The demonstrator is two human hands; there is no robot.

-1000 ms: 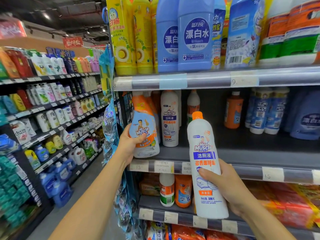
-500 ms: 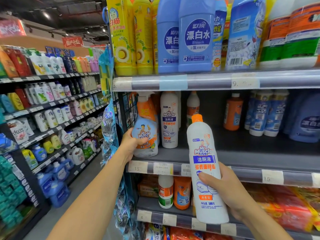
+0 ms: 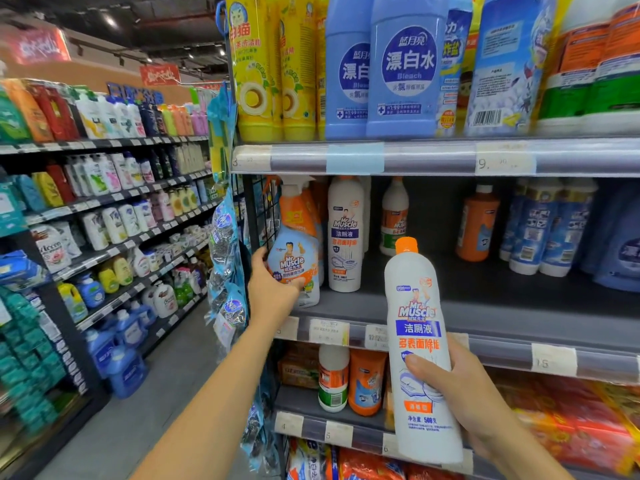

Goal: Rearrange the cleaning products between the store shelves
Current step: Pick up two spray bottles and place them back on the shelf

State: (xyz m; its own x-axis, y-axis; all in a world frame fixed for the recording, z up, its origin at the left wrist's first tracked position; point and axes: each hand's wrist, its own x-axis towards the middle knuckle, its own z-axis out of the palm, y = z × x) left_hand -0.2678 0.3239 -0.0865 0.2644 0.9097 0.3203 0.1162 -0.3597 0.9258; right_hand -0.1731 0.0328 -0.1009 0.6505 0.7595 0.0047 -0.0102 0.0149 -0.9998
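A shopper's left hand [image 3: 273, 289] grips a spray bottle [image 3: 298, 258] at the middle shelf's [image 3: 519, 317] left end, seemingly seating it, while the right hand [image 3: 460, 393] clasps a white cleaner bottle [image 3: 420, 355] at lower centre, apparently awaiting placement.

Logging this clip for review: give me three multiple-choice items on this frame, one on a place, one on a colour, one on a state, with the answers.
1. Where is the spray bottle that the left hand grips?
A. top shelf
B. left end of the middle shelf
C. floor

2. What colour is the cap of the white bottle in the right hand?
A. orange
B. blue
C. green

3. How is that white bottle held?
A. lying flat on a shelf
B. upside down
C. upright, off the shelf

Answers: 1 B, it sits at the left end of the middle shelf; 2 A, the cap is orange; 3 C, fingers wrap its lower half, cap up.
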